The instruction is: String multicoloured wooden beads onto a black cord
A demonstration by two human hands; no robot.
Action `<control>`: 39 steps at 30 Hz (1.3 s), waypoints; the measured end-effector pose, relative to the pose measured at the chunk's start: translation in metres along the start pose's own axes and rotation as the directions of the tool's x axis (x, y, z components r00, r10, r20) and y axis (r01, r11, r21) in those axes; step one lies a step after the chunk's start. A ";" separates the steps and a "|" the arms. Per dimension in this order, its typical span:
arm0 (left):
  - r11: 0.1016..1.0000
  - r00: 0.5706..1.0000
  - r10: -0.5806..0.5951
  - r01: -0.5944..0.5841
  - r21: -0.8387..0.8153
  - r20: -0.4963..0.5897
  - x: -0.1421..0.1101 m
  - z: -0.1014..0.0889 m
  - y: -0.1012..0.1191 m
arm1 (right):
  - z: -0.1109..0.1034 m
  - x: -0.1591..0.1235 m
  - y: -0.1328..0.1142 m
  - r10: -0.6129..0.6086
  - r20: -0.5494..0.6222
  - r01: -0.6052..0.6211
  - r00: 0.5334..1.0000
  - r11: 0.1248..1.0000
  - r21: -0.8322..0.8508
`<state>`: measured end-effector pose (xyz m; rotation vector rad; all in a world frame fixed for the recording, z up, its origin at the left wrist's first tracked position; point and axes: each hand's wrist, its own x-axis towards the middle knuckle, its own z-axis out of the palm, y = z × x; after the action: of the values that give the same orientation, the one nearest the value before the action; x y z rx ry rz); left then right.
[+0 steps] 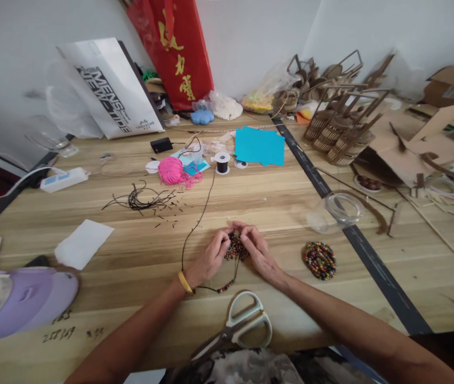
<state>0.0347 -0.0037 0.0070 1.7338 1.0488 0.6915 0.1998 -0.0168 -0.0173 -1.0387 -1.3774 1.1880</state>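
Observation:
A small heap of loose dark, multicoloured wooden beads lies on the table between my two hands. My left hand curves round the heap's left side, its fingertips and thumb at the beads. From the right, my right hand cups the heap, with its fingers stretched over the far edge and the thumb near the beads. A black cord runs from a white spool of black cord to my left wrist. Several threaded beads hang on the cord below the heap. I wear a yellow band on the left wrist.
White-handled scissors lie near the front edge. To the right are a coiled bead string and a clear round container. Pink yarn, cut black cords, blue sheets and a purple device also lie around.

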 end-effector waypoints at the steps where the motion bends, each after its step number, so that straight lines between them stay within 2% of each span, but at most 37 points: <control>1: 1.000 1.000 -0.003 0.003 -0.005 -0.003 0.000 0.000 0.000 | 0.000 0.000 0.000 0.003 -0.003 -0.003 1.000 1.000 -0.006; 8: 1.000 0.995 0.022 -0.022 0.000 -0.093 0.000 -0.010 0.002 | -0.002 -0.002 -0.002 -0.007 -0.024 0.008 1.000 1.000 0.024; 11: 0.999 0.989 0.032 -0.034 -0.015 -0.142 -0.001 -0.016 0.006 | -0.004 -0.007 -0.007 -0.048 -0.029 0.047 0.998 0.999 -0.018; 15: 0.998 0.983 0.044 -0.053 -0.045 -0.178 -0.003 -0.020 0.012 | -0.008 -0.016 -0.018 -0.118 0.025 0.120 0.993 0.987 -0.107; 22: 0.998 0.986 0.014 -0.025 -0.062 -0.169 -0.013 -0.014 0.019 | -0.015 -0.029 -0.038 -0.092 0.195 0.138 0.977 0.962 -0.235; 26: 0.984 0.993 -0.047 0.027 -0.176 -0.110 -0.017 -0.008 0.014 | -0.022 -0.039 -0.033 -0.006 0.179 0.054 0.984 0.963 -0.263; 30: 0.895 0.988 -0.144 0.104 -0.433 -0.060 -0.015 0.000 0.008 | -0.028 -0.040 -0.024 0.071 0.132 -0.036 0.989 0.969 -0.245; 34: 0.718 0.972 -0.233 0.162 -0.677 -0.015 -0.012 0.008 0.006 | -0.026 -0.029 -0.031 0.022 0.163 0.021 0.986 0.967 -0.253; 36: 0.655 0.965 -0.261 0.178 -0.734 0.000 -0.011 0.011 0.007 | -0.022 -0.024 -0.036 -0.005 0.174 0.045 0.985 0.973 -0.228; 39: 0.622 0.959 -0.283 0.183 -0.762 0.000 -0.011 0.013 0.007 | -0.013 -0.021 -0.038 -0.004 0.160 0.033 0.987 0.984 -0.177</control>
<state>0.0422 -0.0203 0.0085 0.8050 0.8553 0.9079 0.2157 -0.0414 0.0172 -1.0712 -1.6399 1.1695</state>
